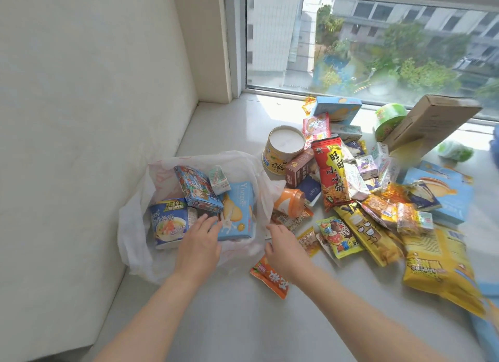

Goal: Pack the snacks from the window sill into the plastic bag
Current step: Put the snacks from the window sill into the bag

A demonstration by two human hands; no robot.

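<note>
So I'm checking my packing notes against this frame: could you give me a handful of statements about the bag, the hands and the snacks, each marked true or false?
1. The plastic bag already holds several boxes. True.
2. The left hand rests on the light blue biscuit box inside the bag. True.
3. The right hand grips the red snack packet. False: that packet lies in the pile, and the hand holds nothing that can be seen.
4. The orange packet is in the bag. False: it lies on the sill, under the right wrist.
5. The yellow tub lies on the sill outside the bag. True.
</note>
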